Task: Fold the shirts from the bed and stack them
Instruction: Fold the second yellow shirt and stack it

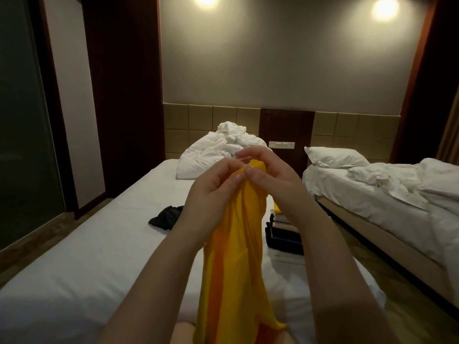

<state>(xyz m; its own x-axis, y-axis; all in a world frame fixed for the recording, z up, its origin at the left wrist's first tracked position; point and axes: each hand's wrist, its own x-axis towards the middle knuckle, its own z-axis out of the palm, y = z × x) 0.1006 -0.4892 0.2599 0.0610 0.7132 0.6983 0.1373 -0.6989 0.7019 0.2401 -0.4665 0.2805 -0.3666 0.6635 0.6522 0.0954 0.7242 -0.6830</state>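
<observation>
A yellow shirt (236,256) hangs bunched in front of me, held up above the bed (87,256). My left hand (211,194) and my right hand (270,175) both pinch its top edge close together. A crumpled black shirt (166,216) lies on the sheet to the left of my hands. To the right, partly hidden by my right forearm, stands a stack of folded shirts (283,232) with dark ones at the bottom, pale ones above and a yellow one on top.
A heap of white duvet and pillow (218,150) lies at the head of the bed. A second bed (385,194) with rumpled white bedding stands to the right across a narrow gap. A glass partition (22,145) is at the left.
</observation>
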